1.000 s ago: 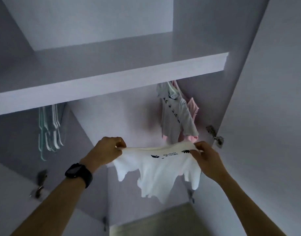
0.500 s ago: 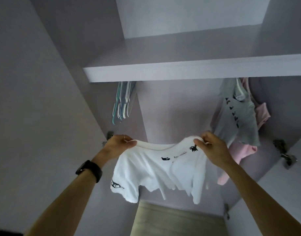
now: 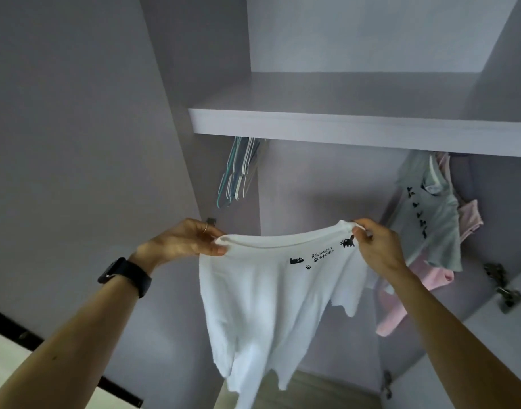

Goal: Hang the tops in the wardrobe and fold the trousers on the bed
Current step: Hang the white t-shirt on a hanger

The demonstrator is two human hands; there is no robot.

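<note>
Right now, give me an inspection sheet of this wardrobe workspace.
Surface: shelf spans above the hanging space.
Job's things: white T-shirt held up by its neckline, no hanger in it; grey top and pink garment hang at right.
Clutter: empty hangers bunched at left.
Grippers: left hand and right hand each pinch one neckline end.
Cables: nothing seen.
Surroundings: door hinge at right.

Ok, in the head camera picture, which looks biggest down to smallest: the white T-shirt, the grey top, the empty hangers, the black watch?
1. white T-shirt, nearest the camera.
2. grey top.
3. empty hangers and black watch look about alike; the watch is much nearer, so I won't rank them.
</note>
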